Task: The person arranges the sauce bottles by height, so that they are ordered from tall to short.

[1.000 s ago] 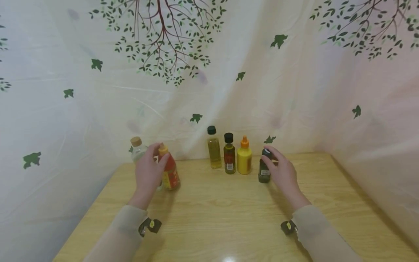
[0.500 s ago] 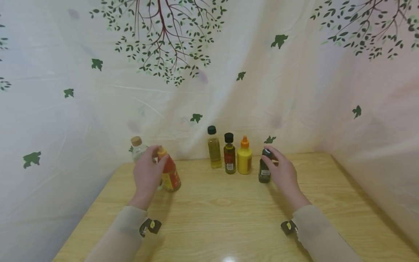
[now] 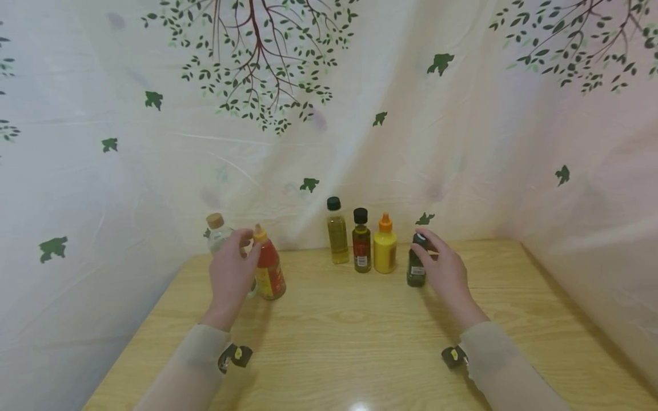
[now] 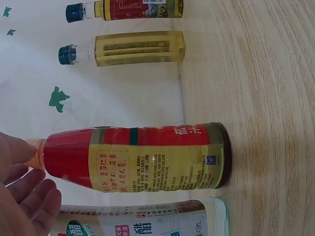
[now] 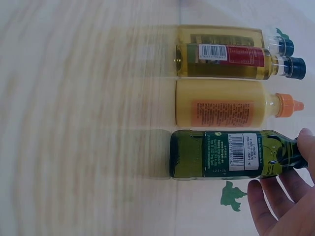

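Note:
A red ketchup bottle with an orange nozzle cap stands at the left of the table. Beside its cap is my left hand, with thumb and fingertips right at the nozzle and slightly spread in the left wrist view. Partly behind that hand is a clear vinegar bottle with a tan cap. On the right, my right hand pinches the dark cap of a small green glass bottle between thumb and fingers. This bottle is upright, its barcode label showing in the right wrist view.
Between the hands, along the back, stand a tall bottle of yellow oil, a dark-capped oil bottle with a red label and a yellow squeeze bottle. A white leaf-print curtain hangs behind the wooden table.
The ketchup bottle tilted slightly left, then came back more upright and a little to the right. Its cap now shows beside the left fingertips. The right hand stays on the green bottle.

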Action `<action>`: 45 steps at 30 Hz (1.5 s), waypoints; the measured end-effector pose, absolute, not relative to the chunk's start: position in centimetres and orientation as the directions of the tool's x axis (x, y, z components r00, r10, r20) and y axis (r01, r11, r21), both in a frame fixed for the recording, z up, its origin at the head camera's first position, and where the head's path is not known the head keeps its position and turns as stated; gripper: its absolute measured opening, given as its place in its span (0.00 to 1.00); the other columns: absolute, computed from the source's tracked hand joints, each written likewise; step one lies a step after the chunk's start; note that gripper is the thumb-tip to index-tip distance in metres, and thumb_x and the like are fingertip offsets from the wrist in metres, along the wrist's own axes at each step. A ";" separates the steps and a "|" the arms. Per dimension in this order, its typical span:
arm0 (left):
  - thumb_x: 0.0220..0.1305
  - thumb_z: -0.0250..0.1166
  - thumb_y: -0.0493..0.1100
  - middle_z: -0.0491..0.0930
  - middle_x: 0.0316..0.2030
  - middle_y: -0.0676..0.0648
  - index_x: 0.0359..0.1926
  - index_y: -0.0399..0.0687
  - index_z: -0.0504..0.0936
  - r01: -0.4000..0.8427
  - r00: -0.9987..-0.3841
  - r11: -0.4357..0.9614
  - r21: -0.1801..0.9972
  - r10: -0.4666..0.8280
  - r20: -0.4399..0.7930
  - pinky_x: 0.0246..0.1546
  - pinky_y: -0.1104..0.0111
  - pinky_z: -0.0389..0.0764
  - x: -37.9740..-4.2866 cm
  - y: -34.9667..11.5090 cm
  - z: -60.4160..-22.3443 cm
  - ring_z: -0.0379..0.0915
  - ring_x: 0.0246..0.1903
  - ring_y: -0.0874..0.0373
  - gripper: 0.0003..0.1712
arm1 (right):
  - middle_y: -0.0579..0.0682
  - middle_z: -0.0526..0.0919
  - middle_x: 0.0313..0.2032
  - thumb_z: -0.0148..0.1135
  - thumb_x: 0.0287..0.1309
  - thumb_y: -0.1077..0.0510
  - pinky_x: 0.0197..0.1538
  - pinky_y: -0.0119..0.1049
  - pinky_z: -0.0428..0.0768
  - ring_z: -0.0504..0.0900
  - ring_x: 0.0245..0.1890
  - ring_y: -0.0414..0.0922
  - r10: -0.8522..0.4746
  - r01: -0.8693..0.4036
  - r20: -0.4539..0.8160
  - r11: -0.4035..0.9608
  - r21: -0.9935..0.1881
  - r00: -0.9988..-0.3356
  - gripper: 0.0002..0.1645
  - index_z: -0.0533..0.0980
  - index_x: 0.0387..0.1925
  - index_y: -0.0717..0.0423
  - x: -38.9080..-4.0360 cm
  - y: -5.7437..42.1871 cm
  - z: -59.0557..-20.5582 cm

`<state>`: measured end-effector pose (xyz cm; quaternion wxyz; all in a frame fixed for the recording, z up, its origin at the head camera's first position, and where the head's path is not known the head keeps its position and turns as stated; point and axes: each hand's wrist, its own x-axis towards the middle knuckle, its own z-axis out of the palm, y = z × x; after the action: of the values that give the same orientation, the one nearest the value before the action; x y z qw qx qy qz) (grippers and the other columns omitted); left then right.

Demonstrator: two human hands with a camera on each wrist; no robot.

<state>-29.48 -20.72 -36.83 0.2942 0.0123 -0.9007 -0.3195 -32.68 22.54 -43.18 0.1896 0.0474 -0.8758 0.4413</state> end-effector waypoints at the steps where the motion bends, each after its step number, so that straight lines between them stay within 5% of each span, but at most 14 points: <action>1: 0.80 0.69 0.45 0.88 0.59 0.37 0.67 0.43 0.81 0.164 -0.828 0.798 0.580 -0.209 0.521 0.51 0.43 0.87 -29.5 -20.7 -36.8 0.85 0.52 0.38 0.21 | 0.63 0.81 0.71 0.59 0.85 0.44 0.66 0.66 0.83 0.82 0.66 0.65 0.083 -0.252 0.374 0.605 -0.756 -0.924 0.31 0.70 0.82 0.43 -32.7 22.5 -43.2; 11: 0.81 0.69 0.46 0.85 0.66 0.38 0.71 0.45 0.78 0.196 -0.823 0.784 0.589 -0.195 0.533 0.45 0.47 0.87 -29.8 -20.5 -36.7 0.86 0.44 0.41 0.24 | 0.63 0.82 0.69 0.60 0.85 0.46 0.67 0.64 0.83 0.81 0.67 0.64 0.083 -0.264 0.386 0.599 -0.756 -0.919 0.30 0.72 0.81 0.45 -32.6 22.5 -43.3; 18: 0.81 0.68 0.46 0.82 0.69 0.39 0.73 0.46 0.77 0.212 -0.826 0.761 0.613 -0.196 0.529 0.60 0.40 0.84 -30.0 -20.6 -36.6 0.82 0.63 0.38 0.25 | 0.63 0.82 0.69 0.60 0.85 0.44 0.66 0.64 0.83 0.82 0.67 0.64 0.089 -0.263 0.392 0.603 -0.753 -0.916 0.31 0.72 0.81 0.43 -32.8 22.5 -43.3; 23: 0.81 0.69 0.45 0.83 0.68 0.40 0.73 0.45 0.78 0.211 -0.825 0.760 0.615 -0.199 0.529 0.64 0.39 0.82 -30.3 -20.6 -36.7 0.80 0.66 0.39 0.25 | 0.63 0.83 0.68 0.60 0.85 0.45 0.67 0.64 0.82 0.82 0.66 0.63 0.086 -0.256 0.382 0.604 -0.755 -0.920 0.31 0.71 0.81 0.44 -32.7 22.6 -43.2; 45: 0.79 0.71 0.41 0.84 0.63 0.37 0.69 0.41 0.79 0.245 -0.785 0.771 0.588 -0.198 0.587 0.55 0.38 0.86 -30.3 -20.5 -37.0 0.83 0.61 0.38 0.23 | 0.64 0.82 0.69 0.59 0.85 0.46 0.66 0.64 0.84 0.82 0.67 0.64 0.085 -0.270 0.402 0.613 -0.742 -0.911 0.30 0.72 0.81 0.46 -32.7 22.5 -43.3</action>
<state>-30.26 -20.52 -37.04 0.3277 -0.0135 -0.8821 -0.3380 -32.74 22.51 -43.29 0.2036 0.0529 -0.8747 0.4365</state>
